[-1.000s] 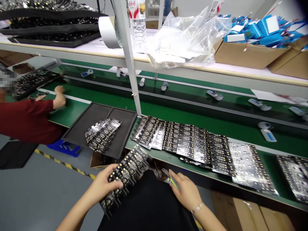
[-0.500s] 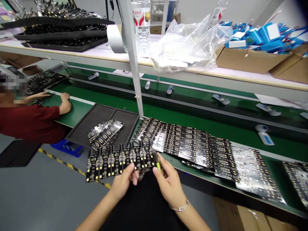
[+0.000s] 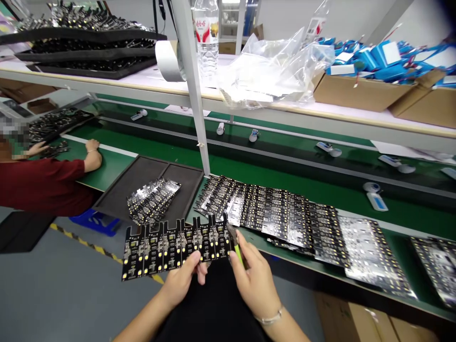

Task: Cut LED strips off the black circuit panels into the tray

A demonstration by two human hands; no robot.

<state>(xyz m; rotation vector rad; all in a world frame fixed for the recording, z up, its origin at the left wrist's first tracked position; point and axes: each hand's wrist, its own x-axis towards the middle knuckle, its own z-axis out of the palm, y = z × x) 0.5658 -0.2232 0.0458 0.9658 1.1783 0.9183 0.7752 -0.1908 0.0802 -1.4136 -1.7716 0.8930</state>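
My left hand (image 3: 183, 280) pinches the lower edge of a black circuit board panel (image 3: 153, 249), thumb on top. The panel is a row of joined boards with pale yellow LEDs, held tilted in front of me. In my right hand (image 3: 254, 280) is a pair of green-handled pliers (image 3: 238, 249), fingers wrapped around the grip. Their dark jaws are at the panel's right end; whether they touch it I cannot tell. Beyond the panel, a pile of similar panels (image 3: 153, 199) lies on a black tray (image 3: 116, 187).
Overlapping stacks of circuit panels (image 3: 274, 213) line the green bench to the right. A white post (image 3: 192, 95) rises behind the tray. The shelf above bears a water bottle (image 3: 206, 42), plastic bags (image 3: 263, 71) and a carton (image 3: 359, 92) of blue packs. A co-worker in a red sleeve (image 3: 46, 185) sits left.
The panel and both hands sit slightly lower in view, and the panel's face is turned more toward me. The co-worker's far hand has shifted left, apart from the dark parts.
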